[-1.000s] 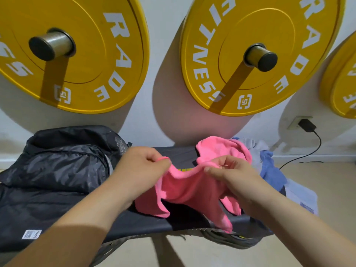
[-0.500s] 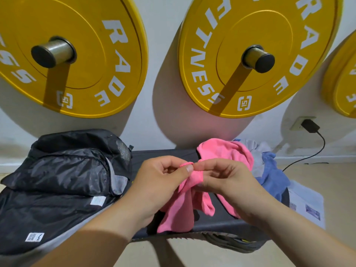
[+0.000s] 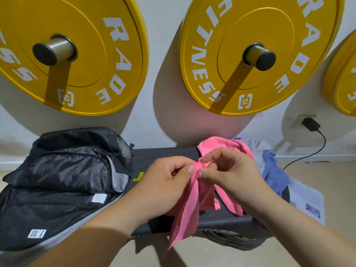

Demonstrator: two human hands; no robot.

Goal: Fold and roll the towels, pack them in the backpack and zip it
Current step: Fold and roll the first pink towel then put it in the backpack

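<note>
Drawn together after being held apart: left hand point(image 3: 165, 182) and right hand point(image 3: 229, 176), each pinching the top edge of the pink towel point(image 3: 189, 212), hanging doubled over the counter point(image 3: 159, 157). Likely first fold begun. Beyond, backpack point(image 3: 57, 180) left, other towels point(image 3: 273, 170) right.

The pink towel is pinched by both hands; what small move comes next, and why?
The left hand and right hand pinch the pink towel at one bunched spot; it hangs crumpled over the bench. Probably slide the hands apart along its edge to spread it.
</note>
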